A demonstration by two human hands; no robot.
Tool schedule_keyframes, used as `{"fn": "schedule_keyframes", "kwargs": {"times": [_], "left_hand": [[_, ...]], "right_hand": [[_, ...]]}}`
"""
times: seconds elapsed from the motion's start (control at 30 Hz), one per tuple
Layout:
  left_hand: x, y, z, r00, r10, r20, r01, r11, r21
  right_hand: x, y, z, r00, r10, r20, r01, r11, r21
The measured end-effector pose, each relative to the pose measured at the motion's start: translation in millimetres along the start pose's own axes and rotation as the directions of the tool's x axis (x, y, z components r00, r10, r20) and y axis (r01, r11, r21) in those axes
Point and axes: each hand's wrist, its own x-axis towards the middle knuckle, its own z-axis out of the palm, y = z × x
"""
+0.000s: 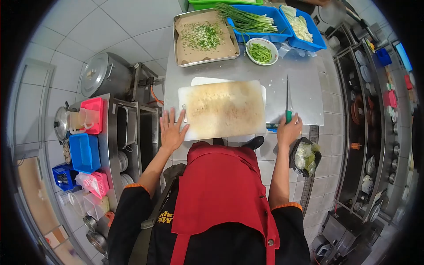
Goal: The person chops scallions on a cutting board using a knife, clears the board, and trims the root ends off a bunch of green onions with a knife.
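Note:
My left hand (173, 131) is open with its fingers spread, at the left edge of a white, brown-stained cutting board (225, 106). A second white board (207, 81) shows from beneath it. To the right of the boards, my right hand (289, 130) has its fingers closed round the end of the green handle of a knife (288, 95). The blade points away from me over the metal table (304, 79). Beyond the boards stand a metal tray (185, 59) with paper and chopped spring onions (203, 36), and a bowl (271, 42) of cut green vegetables (260, 52).
Blue baskets hold long spring onions (256, 20) and chopped pale cabbage (298, 27) at the back. A black bin (295, 154) with scraps stands by my right forearm. Shelves with blue (84, 152) and red baskets and a large pot (104, 75) are on the left; racks (349, 132) line the right.

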Motion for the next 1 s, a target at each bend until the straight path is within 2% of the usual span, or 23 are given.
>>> {"fn": "schedule_keyframes", "kwargs": {"times": [0.03, 0.07, 0.13, 0.2, 0.27, 0.3, 0.37, 0.4, 0.43, 0.47, 0.5, 0.53, 0.57, 0.6, 0.63, 0.67, 0.7, 0.83, 0.9, 1.0], "left_hand": [[-5, -3, 5, 0.988, -0.152, -0.008, 0.152, 0.988, -0.017], [-7, -3, 12, 0.987, -0.158, -0.003, 0.158, 0.987, -0.016], [-5, 3, 27, 0.991, -0.129, -0.035, 0.109, 0.935, -0.337], [-6, 6, 23, 0.994, -0.108, -0.015, 0.097, 0.936, -0.337], [-9, 7, 2, 1.000, 0.013, 0.020, -0.006, 0.953, -0.302], [-10, 3, -1, 0.999, 0.033, 0.018, -0.027, 0.960, -0.279], [-9, -1, 0, 0.999, 0.035, 0.012, -0.031, 0.962, -0.271], [-4, -3, 0, 0.999, 0.032, 0.006, -0.029, 0.965, -0.260], [-3, -4, -5, 0.997, 0.030, -0.076, -0.053, 0.942, -0.332], [-1, -7, -2, 0.995, 0.040, -0.090, -0.068, 0.939, -0.336], [2, -11, 1, 0.993, 0.018, -0.114, -0.063, 0.913, -0.403], [5, -13, 3, 0.991, -0.002, -0.132, -0.061, 0.882, -0.467], [8, -9, -7, 0.991, -0.027, -0.129, -0.039, 0.876, -0.480], [16, -8, -10, 0.990, -0.014, -0.141, -0.056, 0.875, -0.481], [23, -9, -12, 0.992, -0.043, -0.121, -0.035, 0.816, -0.576], [26, -10, -14, 0.993, -0.070, -0.091, -0.008, 0.748, -0.664], [32, -12, -17, 0.996, -0.066, -0.066, 0.003, 0.730, -0.683], [47, -19, -24, 0.999, -0.040, -0.014, 0.019, 0.712, -0.702], [49, -20, -25, 0.995, -0.081, 0.054, 0.095, 0.697, -0.711], [48, -17, -21, 0.996, -0.083, -0.026, 0.042, 0.715, -0.698]], "right_hand": [[2, -15, 8, 0.996, -0.086, 0.030, 0.080, 0.982, 0.172], [0, -36, 15, 0.984, -0.174, 0.045, 0.149, 0.930, 0.337], [-30, -84, 44, 0.919, -0.369, 0.141, 0.301, 0.886, 0.353], [-59, -148, 29, 0.873, -0.442, 0.208, 0.416, 0.896, 0.155], [-68, -181, 18, 0.804, -0.533, 0.264, 0.471, 0.841, 0.266], [-71, -184, 17, 0.807, -0.531, 0.259, 0.472, 0.843, 0.260], [-73, -183, 18, 0.687, -0.680, 0.257, 0.477, 0.688, 0.547], [-66, -174, 24, 0.700, -0.672, 0.243, 0.481, 0.694, 0.536], [-58, -156, 31, 0.861, -0.484, 0.156, 0.371, 0.807, 0.459], [-48, -136, 33, 0.961, -0.272, 0.046, 0.232, 0.887, 0.399], [-35, -117, 30, 0.973, -0.114, 0.201, 0.025, 0.916, 0.400], [-25, -103, 27, 0.934, 0.048, 0.353, -0.187, 0.910, 0.370], [-21, -99, 23, 0.939, 0.057, 0.339, -0.190, 0.909, 0.372], [-16, -95, 19, 0.927, -0.014, 0.375, -0.166, 0.881, 0.443], [-11, -91, 16, 0.909, -0.089, 0.406, -0.145, 0.848, 0.510], [-7, -88, 16, 0.912, -0.082, 0.401, -0.146, 0.849, 0.507], [-4, -87, 17, 0.906, -0.137, 0.401, -0.098, 0.852, 0.514], [4, -77, 27, 0.891, -0.253, 0.377, 0.025, 0.857, 0.515], [10, -70, 29, 0.875, -0.271, 0.402, 0.007, 0.836, 0.548], [24, -58, 24, 0.814, -0.333, 0.475, -0.018, 0.804, 0.595]]}}
